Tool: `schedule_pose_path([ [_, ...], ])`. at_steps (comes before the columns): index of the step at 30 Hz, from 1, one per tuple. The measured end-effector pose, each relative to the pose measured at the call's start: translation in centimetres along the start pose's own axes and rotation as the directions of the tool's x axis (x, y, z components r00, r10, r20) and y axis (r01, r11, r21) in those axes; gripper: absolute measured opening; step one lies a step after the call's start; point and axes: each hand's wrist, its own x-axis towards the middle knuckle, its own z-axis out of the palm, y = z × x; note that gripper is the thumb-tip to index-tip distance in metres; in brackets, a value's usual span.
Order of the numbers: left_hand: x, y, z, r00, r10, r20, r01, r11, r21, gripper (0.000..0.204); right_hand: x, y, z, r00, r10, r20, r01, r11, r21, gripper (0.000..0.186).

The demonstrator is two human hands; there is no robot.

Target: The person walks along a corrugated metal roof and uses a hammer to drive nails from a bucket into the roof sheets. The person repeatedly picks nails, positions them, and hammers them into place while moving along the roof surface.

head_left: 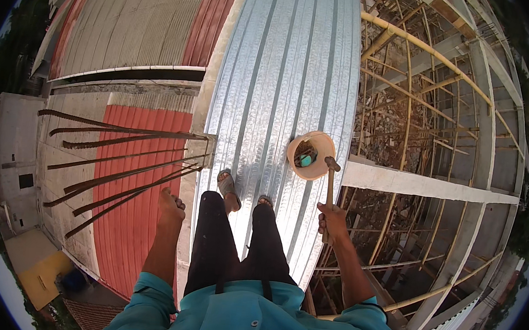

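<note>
My right hand [334, 221] is wrapped round the wooden handle of a hammer [330, 186], its head pointing up and away from me. Just beyond the hammer head stands a pale round bucket [324, 170] with a turquoise item and other small things inside, too small to name. My left hand [171, 207] is raised at the left with its fingers curled closed; whatever they may hold is hidden. Several rusty rebar rods [125, 172] stick out just above and left of that hand. My sandalled feet are on shiny corrugated metal sheets [280, 59].
A concrete ledge [202, 103] runs along the left, beside red roofing [141, 211] and grey roofing. To the right, the sheets end at an open drop with bamboo scaffolding [408, 102] and a concrete beam [426, 184] below.
</note>
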Motion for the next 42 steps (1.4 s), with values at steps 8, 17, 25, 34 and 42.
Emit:
schedule_pose_path([
  [8,-2.9,8.7,-1.2,0.97,0.244,-0.017,-0.233,0.941,0.244,0.039,-4.5,-11.3,6.4,0.989,-0.116,0.092,0.112,0.993,0.049,0.021],
  [17,-2.0,11.4,-4.3,0.819,0.534,0.21,-0.513,0.517,0.685,0.051,-1.3,-24.2,15.8,0.984,-0.153,0.091,0.167,0.972,-0.168,0.022],
  [25,4.4,4.2,-6.7,0.776,0.63,-0.018,-0.354,0.459,0.815,0.036,0.5,-36.8,22.0,0.988,-0.084,0.126,0.124,0.928,-0.352,0.026],
  [34,-0.5,7.9,-0.2,0.874,0.3,-0.381,0.037,0.743,0.668,0.03,9.7,-45.6,21.0,0.994,-0.057,0.091,0.092,0.892,-0.442,0.029],
  [42,-5.0,4.5,8.5,0.836,-0.134,-0.532,0.253,0.955,0.156,0.028,16.2,-59.3,17.1,0.973,-0.195,0.122,0.229,0.768,-0.598,0.031],
])
